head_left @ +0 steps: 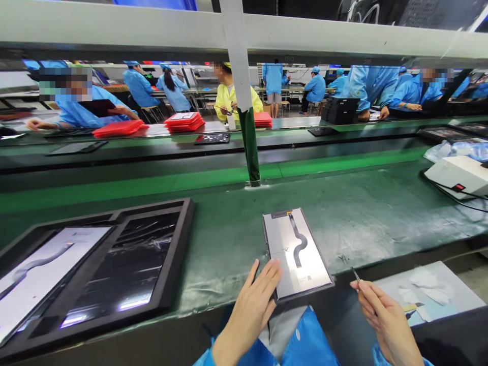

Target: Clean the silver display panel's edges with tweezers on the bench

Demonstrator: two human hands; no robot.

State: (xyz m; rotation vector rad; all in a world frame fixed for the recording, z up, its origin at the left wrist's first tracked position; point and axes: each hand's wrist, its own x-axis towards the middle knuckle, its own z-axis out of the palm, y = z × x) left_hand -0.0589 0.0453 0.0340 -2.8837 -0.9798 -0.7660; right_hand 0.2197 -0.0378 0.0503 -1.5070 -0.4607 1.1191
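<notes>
A flat silver display panel (295,254) with a dark curved ribbon cable lies face down on the green bench mat (362,213) in front of me. My left hand (253,302) rests with fingers stretched flat on the panel's near left corner. My right hand (385,315) is closed in a pinch on thin metal tweezers (356,275), held to the right of the panel near the bench edge, apart from it.
A black foam tray (173,264) at the left holds another panel and a dark film-covered one. A white box with cables (455,175) sits at right. A white post (244,101) rises behind. Paper scraps lie on a sheet (430,292). Workers in blue stand beyond the conveyor.
</notes>
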